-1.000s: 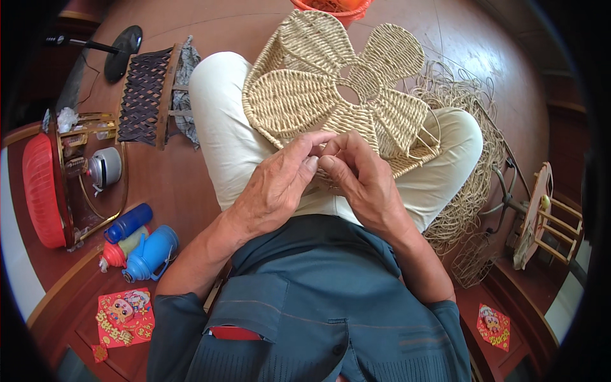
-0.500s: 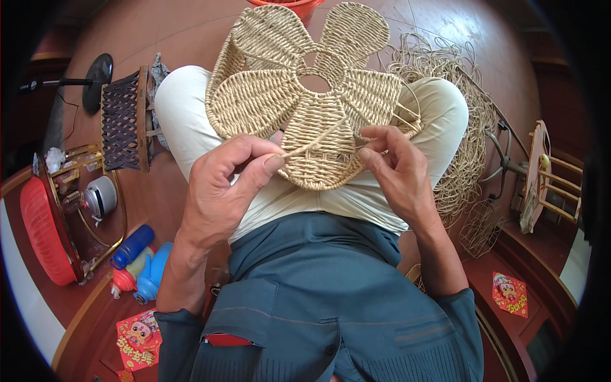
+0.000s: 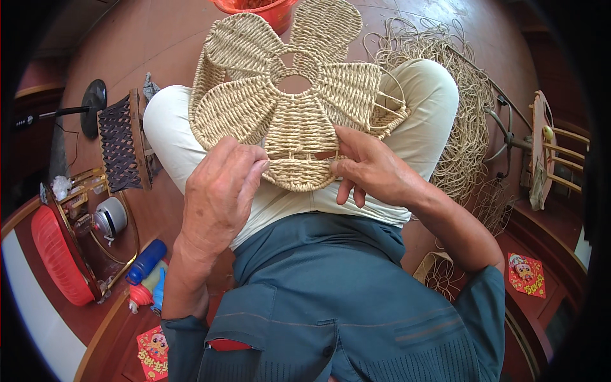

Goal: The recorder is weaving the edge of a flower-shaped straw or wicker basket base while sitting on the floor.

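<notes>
A flower-shaped woven straw basket (image 3: 299,127) with a round hole in its middle lies across my lap. Its lowest petal has a row of gaps between the upper weave and the band at the rim. My left hand (image 3: 223,191) is closed in a pinch at the left edge of that petal; whatever is between its fingertips is hidden. At the petal's right edge, beside the gaps, my right hand (image 3: 375,167) has thumb and index finger on the rim, its other fingers hanging loosely below.
A big heap of loose straw cord (image 3: 458,121) lies on the floor to the right, near a small wooden chair (image 3: 557,149). Beyond the basket stands an orange tub (image 3: 277,16). At left are a dark woven-strap stool (image 3: 121,143), a red basin (image 3: 60,254) and a blue bottle (image 3: 146,261).
The straw strand stretched across the lower petal no longer shows. My right hand has shifted left and turned, fingers now lower at the rim. The basket appears further left in view.
</notes>
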Tool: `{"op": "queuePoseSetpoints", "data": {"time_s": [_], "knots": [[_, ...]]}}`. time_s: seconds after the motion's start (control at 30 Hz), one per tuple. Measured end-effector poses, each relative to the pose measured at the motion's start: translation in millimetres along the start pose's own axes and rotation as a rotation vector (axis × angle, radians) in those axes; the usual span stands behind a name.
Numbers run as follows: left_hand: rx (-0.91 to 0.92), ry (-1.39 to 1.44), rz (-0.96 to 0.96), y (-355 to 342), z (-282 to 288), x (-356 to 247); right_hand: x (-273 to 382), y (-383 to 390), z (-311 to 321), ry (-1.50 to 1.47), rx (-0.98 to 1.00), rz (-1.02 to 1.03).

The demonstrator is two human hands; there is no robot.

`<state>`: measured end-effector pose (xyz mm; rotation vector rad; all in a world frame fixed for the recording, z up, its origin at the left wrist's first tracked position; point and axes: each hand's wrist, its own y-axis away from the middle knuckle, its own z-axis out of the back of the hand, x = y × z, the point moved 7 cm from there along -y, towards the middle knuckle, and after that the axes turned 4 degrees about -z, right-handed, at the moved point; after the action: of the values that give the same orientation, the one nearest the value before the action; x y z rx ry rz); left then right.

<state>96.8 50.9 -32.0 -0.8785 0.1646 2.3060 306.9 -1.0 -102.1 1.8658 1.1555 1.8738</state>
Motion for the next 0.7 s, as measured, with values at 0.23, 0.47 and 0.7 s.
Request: {"op": "queuePoseSetpoints", "data": {"time_s": [0.23,0.47,0.7], "knots": [[-0.017,-0.254,-0.073,-0.3,-12.8,-15.7,-0.1,-0.7,-0.4,-0.095,0.047,-0.037],[0.048,0.034,0.124,-0.8,-31.7,7.7,-3.5,-5.3,-1.8,-0.188,0.093,-0.063],[0.039,0.125,0.239,4.5,-42.2,19.4,-9.2,-8.6,-0.8,-0.279,0.039,-0.100]]}}
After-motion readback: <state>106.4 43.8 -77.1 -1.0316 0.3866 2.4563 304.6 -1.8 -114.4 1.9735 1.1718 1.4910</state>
